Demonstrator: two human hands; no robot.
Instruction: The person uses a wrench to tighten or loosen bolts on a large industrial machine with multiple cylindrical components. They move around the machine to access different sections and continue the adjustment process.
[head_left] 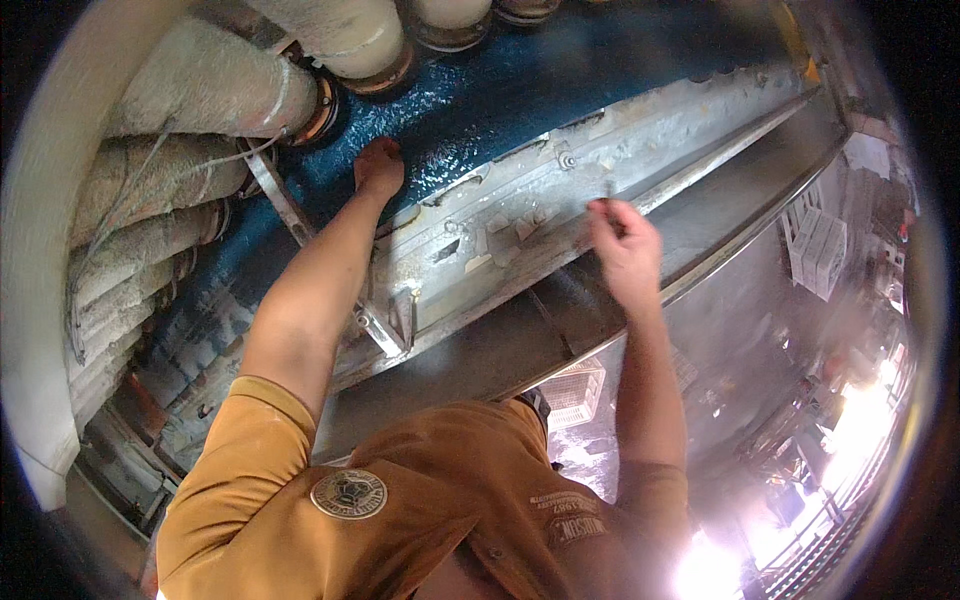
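Bracing against the glossy blue-painted curved machine casing (500, 100), the left hand (379, 166) rests knuckles-up with its fingers curled under, so whether they grip anything cannot be told; it seems only to press flat for support. The right hand (622, 245) is closed around a thin dark metal rod-like tool (608, 190) whose tip pokes up at about 12 o'clock from the fist, toward the pale grey paint-flaked metal flange (560, 200) that runs diagonally from 8 o'clock to 2 o'clock across the view. The tool's tip sits just beside that flange, a little to the 4 o'clock side of a small round bolt head (568, 160). To do this step well, I judge the right wrist should stay low and steady, keeping the tip along the flange face instead of skating off its lip, while the left arm carries the body's weight. The long bare steel ledge (740, 200) below the flange gives a hard edge close under the right hand, so strokes toward 4 o'clock have little room. A bent steel bracket (385, 325) juts out by the left elbow at 7 o'clock. Fabric-wrapped beige ducts (180, 100) crowd the 10 o'clock side, leaving the left hand little room that way. Open space lies past the ledge toward 4 o'clock, where a far lower floor with white crates (818, 250) shows, so a dropped tool would likely fall away.
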